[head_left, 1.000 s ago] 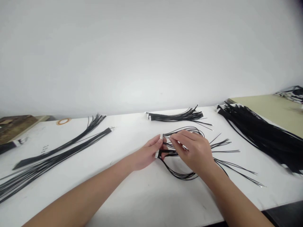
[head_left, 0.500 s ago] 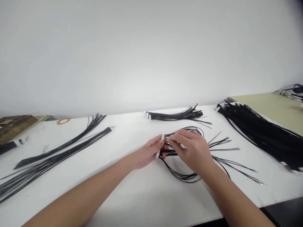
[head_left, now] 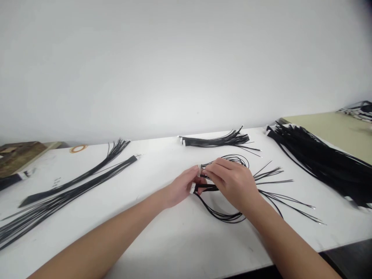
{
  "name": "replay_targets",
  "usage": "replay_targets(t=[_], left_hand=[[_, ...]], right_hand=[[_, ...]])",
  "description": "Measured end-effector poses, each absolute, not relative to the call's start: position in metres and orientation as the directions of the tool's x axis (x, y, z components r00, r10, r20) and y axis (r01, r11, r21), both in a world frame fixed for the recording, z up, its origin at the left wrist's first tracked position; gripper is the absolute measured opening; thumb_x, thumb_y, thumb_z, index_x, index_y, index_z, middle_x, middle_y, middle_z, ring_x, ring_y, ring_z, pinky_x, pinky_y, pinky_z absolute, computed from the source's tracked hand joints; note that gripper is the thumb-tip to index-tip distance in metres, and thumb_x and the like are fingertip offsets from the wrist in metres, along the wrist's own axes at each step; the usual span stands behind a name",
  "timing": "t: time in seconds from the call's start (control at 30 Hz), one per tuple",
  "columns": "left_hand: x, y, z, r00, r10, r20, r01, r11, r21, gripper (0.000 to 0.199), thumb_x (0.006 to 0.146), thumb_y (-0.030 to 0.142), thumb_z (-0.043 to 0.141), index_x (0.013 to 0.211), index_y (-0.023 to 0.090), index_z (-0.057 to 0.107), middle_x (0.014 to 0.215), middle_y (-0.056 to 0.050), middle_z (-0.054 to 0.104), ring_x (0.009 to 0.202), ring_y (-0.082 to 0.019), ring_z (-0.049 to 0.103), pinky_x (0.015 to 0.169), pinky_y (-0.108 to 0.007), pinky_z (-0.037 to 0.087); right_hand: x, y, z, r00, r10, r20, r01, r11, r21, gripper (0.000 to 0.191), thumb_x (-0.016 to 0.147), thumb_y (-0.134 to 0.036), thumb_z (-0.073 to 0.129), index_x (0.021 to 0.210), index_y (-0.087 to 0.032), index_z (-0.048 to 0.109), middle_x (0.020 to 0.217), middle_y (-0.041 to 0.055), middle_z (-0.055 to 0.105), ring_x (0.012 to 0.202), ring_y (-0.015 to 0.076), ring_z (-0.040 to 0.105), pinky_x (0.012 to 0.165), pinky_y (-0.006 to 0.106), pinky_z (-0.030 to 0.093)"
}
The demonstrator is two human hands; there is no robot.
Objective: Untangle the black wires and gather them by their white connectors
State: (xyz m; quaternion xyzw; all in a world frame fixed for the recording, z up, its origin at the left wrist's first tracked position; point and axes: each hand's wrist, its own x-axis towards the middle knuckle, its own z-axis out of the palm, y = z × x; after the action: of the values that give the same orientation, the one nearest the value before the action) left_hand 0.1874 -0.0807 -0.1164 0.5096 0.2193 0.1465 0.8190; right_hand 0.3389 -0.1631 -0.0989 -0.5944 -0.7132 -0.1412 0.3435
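Note:
Near the middle of the white table, my left hand (head_left: pixel 183 186) is closed around the white connector (head_left: pixel 199 169) of a black wire harness (head_left: pixel 223 219). A second white connector end (head_left: pixel 192 188) shows just below the fingers. My right hand (head_left: pixel 231 179) pinches at the black wires close to the connector, thumb and fingertips together; its fingers hide the exact spot. Some wires loop out above and below the hands, and loose ends with bare tips fan out to the right.
Another wire bundle (head_left: pixel 215 141) lies at the table's back. A large black pile of harnesses (head_left: pixel 322 166) is on the right. Two long bundles (head_left: pixel 84 186) stretch across the left, near an orange ring (head_left: pixel 78 148). A wall (head_left: pixel 174 69) stands behind the white table (head_left: pixel 157 244).
My right hand has shifted slightly left, closer to the connector. The fingers of my left hand have moved a little around the connector; the harness stays nearly in place.

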Motion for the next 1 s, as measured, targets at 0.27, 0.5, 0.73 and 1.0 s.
replay_targets(t=[0.27,0.5,0.73,1.0], left_hand=[[0.192,-0.084,-0.116,0.757,0.597,-0.267,-0.114,0.523,0.845,0.033,0.082,0.048,0.056,0.08,0.016,0.051,0.065,0.005,0.036,0.049,-0.003,0.032,0.05,-0.018,0.03],[0.193,-0.076,-0.117,0.617,0.732,-0.29,-0.41,0.613,0.675,0.028,0.078,0.039,0.065,0.079,0.016,0.049,0.068,0.006,0.037,0.049,-0.002,0.035,0.045,-0.016,0.032],[0.191,-0.077,-0.114,0.536,0.813,-0.228,-0.457,0.506,0.731,0.033,0.08,0.047,0.06,0.076,0.017,0.045,0.063,0.006,0.038,0.052,-0.005,0.04,0.048,-0.016,0.037],[0.215,-0.092,-0.104,0.508,0.841,-0.184,-0.41,0.424,0.808,0.039,0.079,0.056,0.054,0.074,0.019,0.044,0.061,0.005,0.042,0.05,-0.006,0.039,0.048,-0.016,0.036]], right_hand=[[0.348,-0.165,-0.092,0.051,0.774,0.631,0.85,0.299,-0.435,0.008,0.085,-0.02,0.055,0.087,-0.021,0.063,0.078,-0.0003,0.062,0.063,0.008,0.053,0.055,0.02,0.042],[0.362,-0.163,-0.081,0.531,0.662,0.529,0.587,0.163,-0.793,0.019,0.075,-0.031,0.066,0.092,-0.022,0.065,0.079,0.0011,0.062,0.071,0.0131,0.059,0.065,0.027,0.052],[0.383,-0.169,-0.077,0.528,0.848,-0.042,-0.025,-0.034,-0.999,0.023,0.074,-0.038,0.064,0.084,-0.018,0.061,0.086,0.004,0.062,0.07,0.0135,0.062,0.067,0.031,0.056],[0.402,-0.187,-0.071,0.189,0.956,-0.222,-0.361,-0.143,-0.922,0.027,0.074,-0.037,0.066,0.091,-0.016,0.065,0.077,0.003,0.063,0.066,0.0108,0.06,0.064,0.025,0.052]])
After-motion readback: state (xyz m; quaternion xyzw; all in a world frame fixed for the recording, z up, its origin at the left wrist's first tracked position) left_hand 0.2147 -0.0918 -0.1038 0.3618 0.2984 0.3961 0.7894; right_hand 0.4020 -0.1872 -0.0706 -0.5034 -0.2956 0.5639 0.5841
